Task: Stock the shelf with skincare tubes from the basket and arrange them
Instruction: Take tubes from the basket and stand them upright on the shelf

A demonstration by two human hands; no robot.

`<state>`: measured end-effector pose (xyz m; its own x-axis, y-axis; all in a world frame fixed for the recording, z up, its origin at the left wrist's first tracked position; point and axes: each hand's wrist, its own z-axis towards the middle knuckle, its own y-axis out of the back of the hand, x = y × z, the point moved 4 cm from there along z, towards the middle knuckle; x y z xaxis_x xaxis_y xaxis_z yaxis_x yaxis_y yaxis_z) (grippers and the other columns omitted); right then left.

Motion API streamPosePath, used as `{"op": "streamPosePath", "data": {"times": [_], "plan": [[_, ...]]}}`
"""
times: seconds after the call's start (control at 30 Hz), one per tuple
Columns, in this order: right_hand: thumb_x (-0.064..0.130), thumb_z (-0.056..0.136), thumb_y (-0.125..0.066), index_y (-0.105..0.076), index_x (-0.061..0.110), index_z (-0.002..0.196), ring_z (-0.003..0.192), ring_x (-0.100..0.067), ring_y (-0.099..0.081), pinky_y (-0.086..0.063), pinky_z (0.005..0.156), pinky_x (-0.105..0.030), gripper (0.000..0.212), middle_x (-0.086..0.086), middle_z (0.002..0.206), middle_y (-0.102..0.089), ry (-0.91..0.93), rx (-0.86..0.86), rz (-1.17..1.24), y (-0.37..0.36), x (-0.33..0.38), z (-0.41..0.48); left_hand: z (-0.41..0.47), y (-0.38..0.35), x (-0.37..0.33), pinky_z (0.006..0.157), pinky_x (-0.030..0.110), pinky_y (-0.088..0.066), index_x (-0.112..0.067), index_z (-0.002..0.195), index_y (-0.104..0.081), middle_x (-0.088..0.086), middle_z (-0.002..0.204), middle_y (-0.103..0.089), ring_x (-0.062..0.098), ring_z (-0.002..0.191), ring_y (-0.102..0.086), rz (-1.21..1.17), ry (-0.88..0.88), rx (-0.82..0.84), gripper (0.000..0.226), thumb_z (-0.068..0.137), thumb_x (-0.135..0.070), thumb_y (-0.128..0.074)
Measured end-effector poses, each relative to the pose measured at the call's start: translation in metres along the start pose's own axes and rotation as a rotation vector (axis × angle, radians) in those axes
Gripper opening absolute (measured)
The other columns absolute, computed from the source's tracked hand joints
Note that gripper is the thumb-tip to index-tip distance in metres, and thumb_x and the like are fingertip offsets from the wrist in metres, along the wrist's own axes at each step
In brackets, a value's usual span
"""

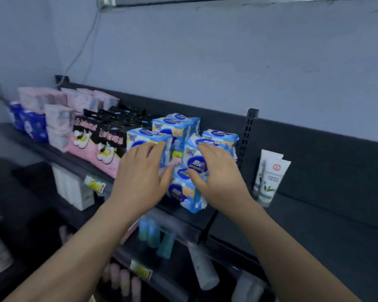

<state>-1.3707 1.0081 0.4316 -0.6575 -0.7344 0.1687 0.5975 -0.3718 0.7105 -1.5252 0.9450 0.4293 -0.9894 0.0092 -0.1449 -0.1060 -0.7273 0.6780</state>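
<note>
Two white skincare tubes (268,177) stand cap-down on the dark top shelf (314,216), leaning against its back panel at the right. Left of them is a cluster of blue-and-white packets (177,127). My left hand (142,177) lies with spread fingers on the left packets. My right hand (214,177) rests on the right packets, thumb pressed against a front packet (183,192). Neither hand holds a tube. No basket is in view.
Pink-and-black packs (96,144), pale pink packs (59,125) and dark blue packs (28,125) fill the shelf's left part. A slotted upright (248,136) divides the back panel. Lower shelves hold teal bottles (155,236), a white tube (203,269) and price tags (140,270).
</note>
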Motion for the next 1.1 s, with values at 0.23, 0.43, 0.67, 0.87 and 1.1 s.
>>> {"op": "streamPosePath", "data": {"times": [0.23, 0.43, 0.67, 0.87, 1.1], "plan": [[0.038, 0.079, -0.050, -0.060, -0.001, 0.116, 0.101, -0.038, -0.060, -0.046, 0.092, -0.045, 0.054, -0.019, 0.111, -0.064, 0.140, 0.105, 0.139, -0.084, 0.128, -0.009, -0.082, 0.054, 0.129, 0.085, 0.045, -0.049, -0.008, 0.124, -0.056, 0.014, 0.113, -0.062, 0.038, 0.099, -0.059, 0.172, 0.196, 0.113, 0.058, 0.079, -0.043, -0.048], [0.038, 0.082, -0.050, -0.057, 0.003, 0.125, 0.112, -0.035, -0.056, -0.041, 0.102, -0.048, 0.056, -0.014, 0.120, -0.062, 0.172, 0.241, 0.288, -0.159, 0.226, -0.034, -0.165, 0.091, 0.228, 0.089, 0.045, -0.045, -0.010, 0.128, -0.054, 0.012, 0.117, -0.061, 0.036, 0.105, -0.057, 0.305, 0.362, 0.203, 0.054, 0.081, -0.034, -0.066], [0.036, 0.084, -0.053, -0.055, 0.007, 0.126, 0.114, -0.027, -0.056, -0.043, 0.099, -0.042, 0.051, -0.007, 0.118, -0.063, 0.210, 0.450, 0.290, -0.265, 0.281, -0.077, -0.266, 0.086, 0.317, 0.087, 0.045, -0.044, -0.014, 0.129, -0.052, 0.010, 0.118, -0.060, 0.036, 0.106, -0.055, 0.330, 0.577, 0.389, 0.051, 0.084, -0.036, -0.061], [0.046, 0.085, -0.041, -0.054, 0.013, 0.121, 0.115, -0.031, -0.052, -0.043, 0.093, -0.047, 0.051, -0.010, 0.120, -0.059, 0.227, 0.657, 0.272, -0.360, 0.287, -0.118, -0.335, 0.043, 0.364, 0.096, 0.041, -0.038, -0.018, 0.142, -0.037, 0.006, 0.134, -0.049, 0.029, 0.120, -0.046, 0.305, 0.756, 0.562, 0.057, 0.091, -0.042, -0.049], [0.029, 0.086, -0.058, -0.055, 0.009, 0.129, 0.117, -0.027, -0.054, -0.039, 0.105, -0.042, 0.048, -0.008, 0.124, -0.062, 0.206, 0.805, 0.268, -0.458, 0.275, -0.160, -0.395, -0.046, 0.404, 0.100, 0.038, -0.035, -0.021, 0.144, -0.031, 0.004, 0.142, -0.041, 0.027, 0.127, -0.040, 0.236, 0.903, 0.793, 0.056, 0.093, -0.038, -0.044]]}}
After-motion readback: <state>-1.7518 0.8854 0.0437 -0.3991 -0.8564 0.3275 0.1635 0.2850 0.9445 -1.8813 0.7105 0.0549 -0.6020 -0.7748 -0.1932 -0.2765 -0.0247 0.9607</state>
